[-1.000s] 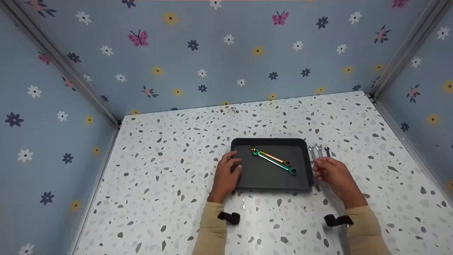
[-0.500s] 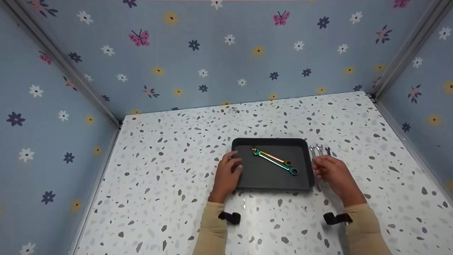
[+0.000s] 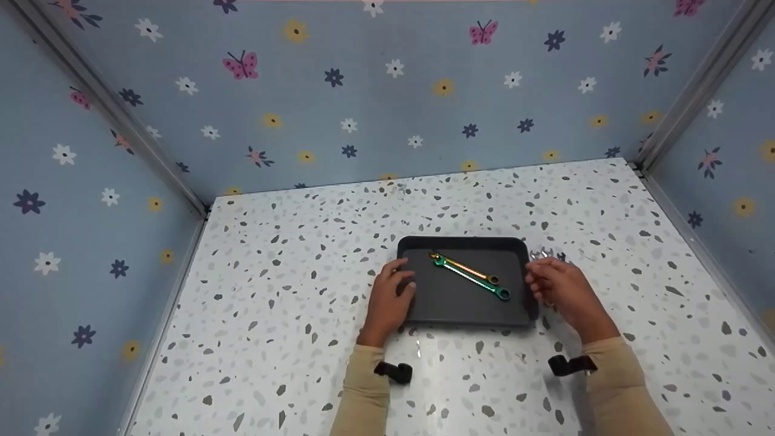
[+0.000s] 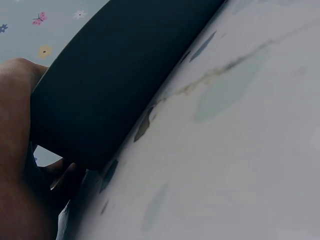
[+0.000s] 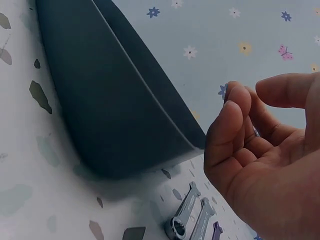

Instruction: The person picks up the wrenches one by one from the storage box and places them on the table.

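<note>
A dark grey baking tray [image 3: 448, 310] holds a green ratchet wrench [image 3: 469, 277] and a gold ratchet wrench [image 3: 465, 269] lying side by side at a slant. My left hand [image 3: 386, 306] grips the tray's left wall, thumb over the rim; the left wrist view shows this hand [image 4: 14, 130] at the tray's corner. By the tray's right rim is my right hand [image 3: 563, 297], loosely curled; in the right wrist view, the hand [image 5: 260, 150] has its thumb apart from the fingers and nothing between them. Silver wrenches [image 5: 188, 206] lie on the table below it, partly hidden in the head view.
A dark purplish wrench [image 5: 216, 231] lies beside the silver ones, right of the tray. The speckled white table [image 3: 290, 290] is bounded by flower-patterned panels [image 3: 387, 103] at the back and both sides.
My right hand has shifted slightly left and away from me, up to the tray's right rim, covering more of the silver wrenches. The left hand and both wrenches in the tray stay put.
</note>
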Motion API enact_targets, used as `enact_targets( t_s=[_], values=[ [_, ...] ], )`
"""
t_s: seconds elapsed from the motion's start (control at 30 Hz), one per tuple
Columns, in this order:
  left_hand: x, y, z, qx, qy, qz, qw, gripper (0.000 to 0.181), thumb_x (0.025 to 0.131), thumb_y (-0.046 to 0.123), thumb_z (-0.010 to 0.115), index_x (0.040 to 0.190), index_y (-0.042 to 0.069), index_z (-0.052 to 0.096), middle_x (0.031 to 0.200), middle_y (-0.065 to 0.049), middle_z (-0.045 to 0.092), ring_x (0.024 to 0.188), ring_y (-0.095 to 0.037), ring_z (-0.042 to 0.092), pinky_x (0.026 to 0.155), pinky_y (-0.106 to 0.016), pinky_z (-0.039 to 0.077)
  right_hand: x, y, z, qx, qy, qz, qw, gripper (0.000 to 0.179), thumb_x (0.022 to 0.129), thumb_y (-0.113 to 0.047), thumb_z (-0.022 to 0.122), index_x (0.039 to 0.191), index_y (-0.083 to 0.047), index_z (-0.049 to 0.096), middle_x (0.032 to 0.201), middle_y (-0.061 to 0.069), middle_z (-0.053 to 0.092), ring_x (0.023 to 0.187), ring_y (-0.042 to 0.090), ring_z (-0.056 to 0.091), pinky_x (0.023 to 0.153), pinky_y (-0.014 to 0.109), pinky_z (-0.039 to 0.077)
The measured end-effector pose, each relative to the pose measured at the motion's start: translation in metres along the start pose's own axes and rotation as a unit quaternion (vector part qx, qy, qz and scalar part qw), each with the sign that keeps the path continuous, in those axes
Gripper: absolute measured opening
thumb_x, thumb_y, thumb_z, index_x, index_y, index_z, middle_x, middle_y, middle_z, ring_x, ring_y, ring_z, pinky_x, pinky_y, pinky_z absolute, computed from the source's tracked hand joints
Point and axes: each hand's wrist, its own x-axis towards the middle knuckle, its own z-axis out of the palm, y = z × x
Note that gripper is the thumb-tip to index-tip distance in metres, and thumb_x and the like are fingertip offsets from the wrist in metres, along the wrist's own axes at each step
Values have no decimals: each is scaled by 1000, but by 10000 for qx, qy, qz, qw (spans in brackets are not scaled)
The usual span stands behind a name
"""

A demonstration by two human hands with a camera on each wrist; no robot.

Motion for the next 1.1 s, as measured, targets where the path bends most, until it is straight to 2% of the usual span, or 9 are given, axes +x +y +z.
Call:
enact_targets(
  t_s=[0.2, 0.3, 0.57, 0.83, 1.1],
  values=[
    [1, -1, 1, 36, 10, -19, 10000, 25, 97, 17, 64, 119, 7, 71, 146, 2, 50, 139, -22, 41, 114, -42, 32, 4, -6, 6, -239, 12, 92, 9997, 38, 103, -27, 58, 124, 5, 56, 96, 6, 63, 80, 14, 59, 71, 27, 53],
    [1, 0, 1, 46, 11, -40, 10000, 25, 97, 16, 64, 119, 7, 71, 146, 1, 50, 139, -22, 41, 114, -41, 32, 5, -8, 9, -270, 17, 98, 9996, 34, 103, -26, 58, 122, 3, 57, 97, 7, 63, 81, 15, 59, 73, 27, 54],
    [2, -1, 1, 53, 3, -48, 10000, 24, 97, 16, 64, 119, 7, 71, 146, 2, 50, 139, -21, 41, 114, -41, 33, 14, -8, 18, -439, -88, 0, 9990, 38, 103, -26, 57, 123, 7, 55, 97, 8, 62, 81, 15, 58, 73, 29, 55],
    [1, -3, 2, -30, 27, 95, 9999, 24, 97, 15, 63, 118, 7, 71, 146, -1, 50, 139, -23, 41, 113, -43, 35, 23, -7, 26, -329, -153, 38, 9993, 35, 102, -22, 60, 120, 8, 56, 93, 7, 64, 78, 14, 59, 69, 27, 54],
    [2, -2, 1, 7, 24, 43, 10000, 24, 97, 15, 63, 118, 6, 71, 146, 0, 50, 139, -22, 41, 114, -42, 33, 31, -9, 33, -757, -248, 12, 9968, 39, 101, -24, 61, 121, 9, 56, 96, 10, 63, 81, 17, 59, 71, 29, 55]
  ],
)
